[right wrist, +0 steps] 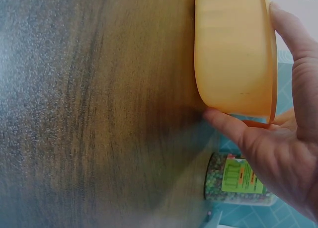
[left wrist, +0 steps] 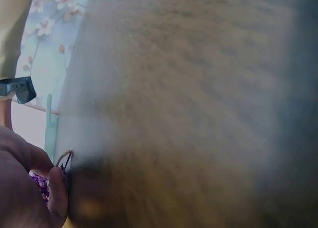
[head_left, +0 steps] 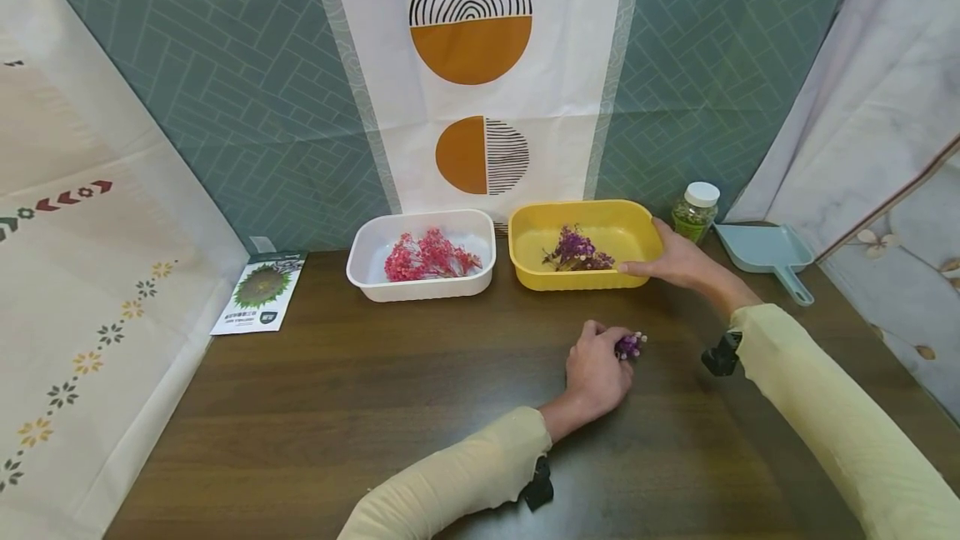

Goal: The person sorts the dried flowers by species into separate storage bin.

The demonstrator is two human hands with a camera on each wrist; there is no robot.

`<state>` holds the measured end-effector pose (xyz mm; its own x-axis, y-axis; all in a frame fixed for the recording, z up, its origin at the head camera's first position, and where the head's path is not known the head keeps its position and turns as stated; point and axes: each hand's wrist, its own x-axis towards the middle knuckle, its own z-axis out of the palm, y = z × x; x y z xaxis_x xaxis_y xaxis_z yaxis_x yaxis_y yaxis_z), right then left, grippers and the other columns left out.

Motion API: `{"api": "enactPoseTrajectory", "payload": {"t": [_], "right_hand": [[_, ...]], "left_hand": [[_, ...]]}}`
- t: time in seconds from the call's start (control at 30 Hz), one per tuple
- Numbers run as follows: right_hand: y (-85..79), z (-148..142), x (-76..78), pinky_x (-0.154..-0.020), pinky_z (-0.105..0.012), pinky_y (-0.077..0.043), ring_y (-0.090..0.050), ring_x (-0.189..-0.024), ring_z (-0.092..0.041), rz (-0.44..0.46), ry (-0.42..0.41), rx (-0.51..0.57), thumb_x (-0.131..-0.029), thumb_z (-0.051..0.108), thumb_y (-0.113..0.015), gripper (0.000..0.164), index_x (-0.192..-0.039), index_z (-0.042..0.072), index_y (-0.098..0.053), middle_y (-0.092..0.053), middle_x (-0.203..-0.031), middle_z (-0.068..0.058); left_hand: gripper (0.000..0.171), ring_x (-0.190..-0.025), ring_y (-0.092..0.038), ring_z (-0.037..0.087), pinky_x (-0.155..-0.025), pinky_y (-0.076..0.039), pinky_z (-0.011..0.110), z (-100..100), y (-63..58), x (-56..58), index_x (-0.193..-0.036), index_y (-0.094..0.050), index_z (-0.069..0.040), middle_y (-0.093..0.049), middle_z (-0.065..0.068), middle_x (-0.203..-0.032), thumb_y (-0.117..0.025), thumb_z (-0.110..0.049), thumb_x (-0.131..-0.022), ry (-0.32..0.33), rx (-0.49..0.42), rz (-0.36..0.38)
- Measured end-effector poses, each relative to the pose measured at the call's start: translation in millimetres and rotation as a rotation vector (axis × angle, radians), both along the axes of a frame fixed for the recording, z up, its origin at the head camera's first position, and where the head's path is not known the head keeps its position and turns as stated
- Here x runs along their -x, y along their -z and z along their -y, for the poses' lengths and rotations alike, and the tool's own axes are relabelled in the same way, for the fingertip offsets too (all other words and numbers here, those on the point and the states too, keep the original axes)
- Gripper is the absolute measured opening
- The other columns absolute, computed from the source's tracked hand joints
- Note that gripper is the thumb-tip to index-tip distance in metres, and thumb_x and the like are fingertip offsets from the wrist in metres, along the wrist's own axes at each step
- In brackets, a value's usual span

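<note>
A small bunch of purple dried flowers (head_left: pixel 630 346) is pinched in my left hand (head_left: pixel 598 369), low over the table in front of the yellow basin. In the left wrist view, thin stems (left wrist: pixel 65 158) poke out past the fingertips. My right hand (head_left: pixel 686 261) grips the right end of the yellow basin (head_left: pixel 577 280), the thumb at its front rim and the fingers round the end. More purple dried flowers (head_left: pixel 576 250) lie inside that basin. The right wrist view shows a fingertip against the basin's lower edge (right wrist: pixel 233 101).
Left of the yellow basin stands a white basin (head_left: pixel 420 290) with red dried flowers (head_left: pixel 431 257). A white-capped jar (head_left: pixel 694 211) and a pale blue dustpan (head_left: pixel 767 250) are at the right back. A sunflower seed packet (head_left: pixel 260 293) lies at the far left of the brown table (head_left: pixel 315 407).
</note>
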<state>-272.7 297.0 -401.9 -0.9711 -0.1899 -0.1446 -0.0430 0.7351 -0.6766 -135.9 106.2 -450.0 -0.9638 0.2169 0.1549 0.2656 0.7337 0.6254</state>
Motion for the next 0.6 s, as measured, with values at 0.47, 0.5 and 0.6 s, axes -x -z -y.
{"api": "enactPoseTrajectory", "payload": {"t": [0.47,0.5,0.6], "right_hand": [[0.5,0.5,0.1,-0.107,-0.062,-0.034,-0.047,-0.119,-0.042,-0.005,0.004,0.025,-0.082,0.053,-0.078,0.115,-0.157,0.000,-0.010,-0.040,-0.141,-0.029],[0.6,0.1,0.2,-0.106,-0.062,-0.034,-0.047,-0.119,-0.042,-0.007,0.003,0.023,-0.082,0.053,-0.078,0.115,-0.157,-0.001,-0.010,-0.040,-0.141,-0.029],[0.7,-1.4,0.1,-0.106,-0.062,-0.035,-0.048,-0.118,-0.042,-0.011,0.004,0.019,-0.082,0.052,-0.079,0.114,-0.157,-0.001,-0.011,-0.040,-0.141,-0.029]], "left_hand": [[0.042,-0.086,-0.052,0.007,-0.072,-0.044,0.021,17.1,-1.4,9.0,-0.116,-0.075,-0.016,-0.053,0.001,-0.101,-0.075,0.000,-0.077,0.125,-0.180,-0.056],[0.042,-0.085,-0.052,0.007,-0.072,-0.043,0.020,18.8,-2.2,10.3,-0.116,-0.074,-0.015,-0.053,0.002,-0.101,-0.075,0.000,-0.077,0.135,-0.196,-0.066],[0.042,-0.081,-0.053,0.005,-0.070,-0.042,0.018,23.9,-5.0,14.8,-0.118,-0.073,-0.013,-0.052,0.002,-0.102,-0.075,0.001,-0.079,0.168,-0.244,-0.083]]}}
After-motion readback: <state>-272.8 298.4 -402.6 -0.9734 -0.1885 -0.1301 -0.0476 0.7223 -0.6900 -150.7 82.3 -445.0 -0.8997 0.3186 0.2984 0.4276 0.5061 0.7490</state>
